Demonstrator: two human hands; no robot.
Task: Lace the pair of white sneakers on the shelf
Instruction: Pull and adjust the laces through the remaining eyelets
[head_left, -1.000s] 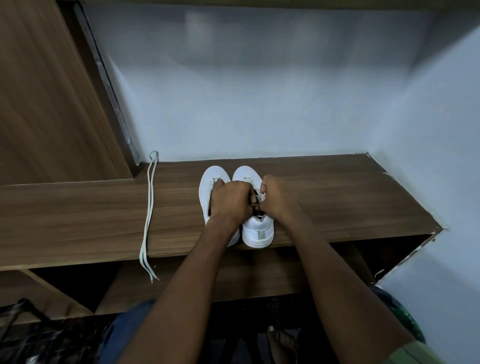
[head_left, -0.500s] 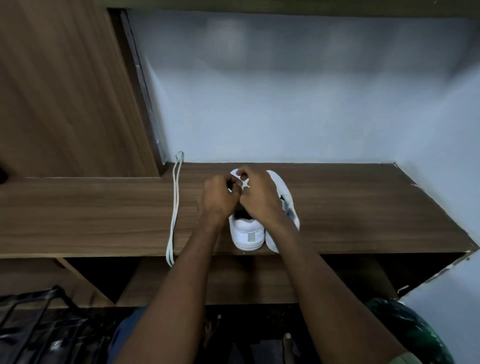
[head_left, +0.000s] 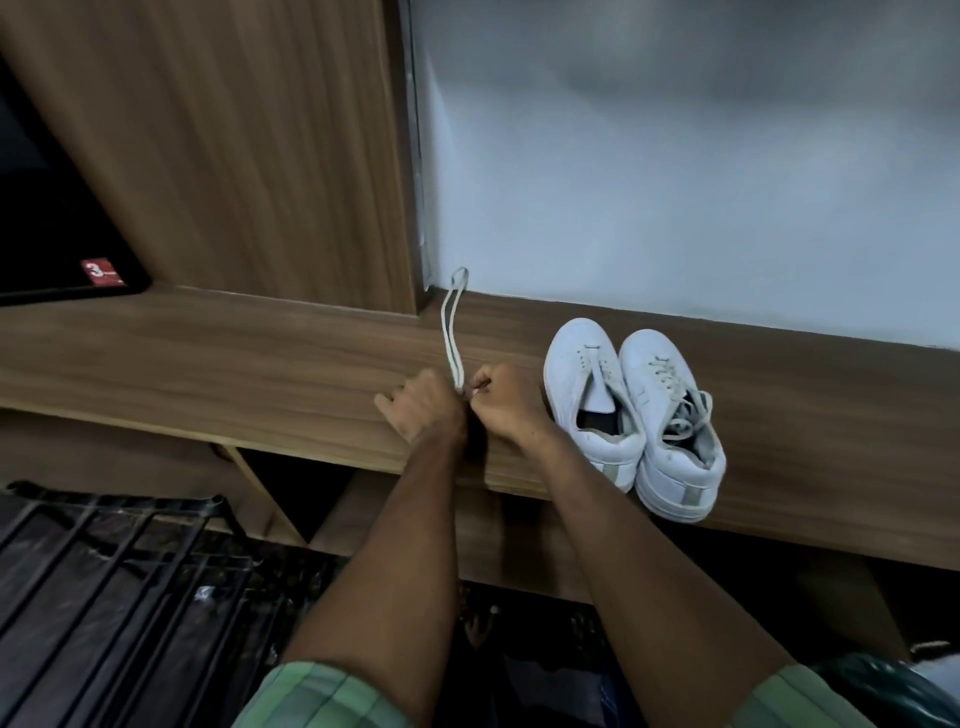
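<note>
Hands off sneakers since half second ago, shifted left to loose lace (head_left: 453, 332). Left hand (head_left: 423, 408) and right hand (head_left: 503, 402) meet at lace's near end, mid-shelf toward front edge; right grip pinches lace, left grip curled at it, exact hold cannot tell. Lace runs back to shelf (head_left: 260, 364) rear edge at wall corner. Right sneaker (head_left: 670, 431) laced, heel over front edge; left sneaker (head_left: 587, 395) beside it, touching, mostly unlaced. Step: picking up second lace. Next, likely: find tip, carry to left sneaker, thread lowest eyelets.
</note>
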